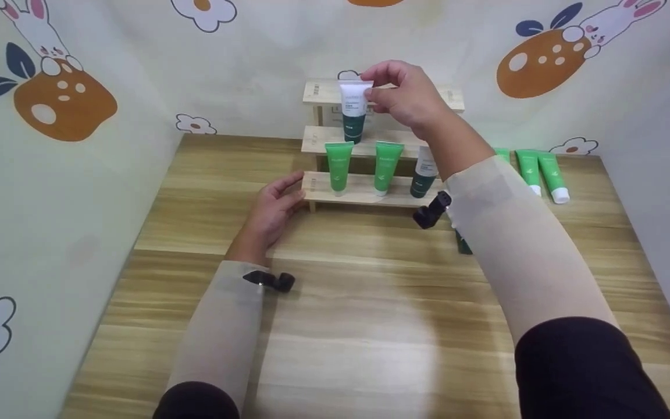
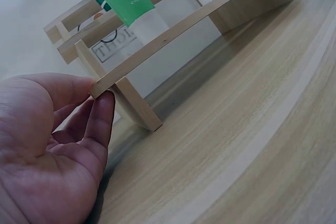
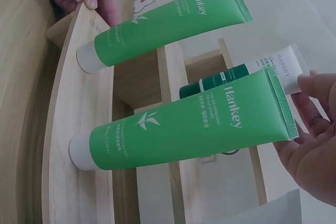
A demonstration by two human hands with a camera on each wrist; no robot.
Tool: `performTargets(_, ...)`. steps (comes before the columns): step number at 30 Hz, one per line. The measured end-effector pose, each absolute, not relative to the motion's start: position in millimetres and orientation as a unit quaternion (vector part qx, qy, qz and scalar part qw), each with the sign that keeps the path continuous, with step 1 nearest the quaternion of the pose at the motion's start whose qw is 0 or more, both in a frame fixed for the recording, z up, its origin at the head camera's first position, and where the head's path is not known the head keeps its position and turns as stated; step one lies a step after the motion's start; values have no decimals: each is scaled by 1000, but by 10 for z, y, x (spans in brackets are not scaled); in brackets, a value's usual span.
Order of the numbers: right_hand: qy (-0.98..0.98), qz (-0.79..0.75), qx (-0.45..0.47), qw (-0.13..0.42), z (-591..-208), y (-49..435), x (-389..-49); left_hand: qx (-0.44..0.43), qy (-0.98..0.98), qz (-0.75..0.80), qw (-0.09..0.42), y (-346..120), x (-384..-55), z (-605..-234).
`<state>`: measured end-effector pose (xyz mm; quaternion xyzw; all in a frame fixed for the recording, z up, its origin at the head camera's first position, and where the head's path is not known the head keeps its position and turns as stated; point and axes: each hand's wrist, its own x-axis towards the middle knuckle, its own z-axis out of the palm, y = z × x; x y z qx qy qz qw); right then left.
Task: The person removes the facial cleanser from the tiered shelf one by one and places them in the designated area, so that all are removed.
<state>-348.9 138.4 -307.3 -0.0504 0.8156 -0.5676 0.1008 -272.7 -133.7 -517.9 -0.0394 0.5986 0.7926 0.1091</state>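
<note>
"HANKEY" was printed on the white upper half of the two-tone squeeze tube [image 1: 353, 110]; its lower half was dark green, its finer print too small to read. The right hand [image 1: 407, 96] pinched it near the crimped top, upright by the left end of the wooden shelf's [image 1: 319, 139] middle tier. The left hand [image 1: 274, 210] pinched the lowest tier's end. There, two green tubes [image 3: 184, 119], lettered "Hankey" above a leaf emblem, stood on white caps.

Head view high, facing down; wrist views close; rack [image 1: 390, 134] shared.
</note>
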Motion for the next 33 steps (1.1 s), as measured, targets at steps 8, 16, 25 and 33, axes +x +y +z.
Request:
performTargets(8,822,-562,-29,85,-3083,1455,-3486,-30,598,794,108,-1330,-2726,-5167)
performTargets(16,828,-553,0,85,-3065,1690,-3445,-22,589,801,102,-1326,-2715,-5170)
performTargets(25,821,-567,25,66,-3095,2020,-3344,-24,584,805,100,-1334,-2711,-5161)
performTargets(33,776,-629,35,31,-3176,2329,-3222,-28,586,804,98,-1322,-2714,-5173)
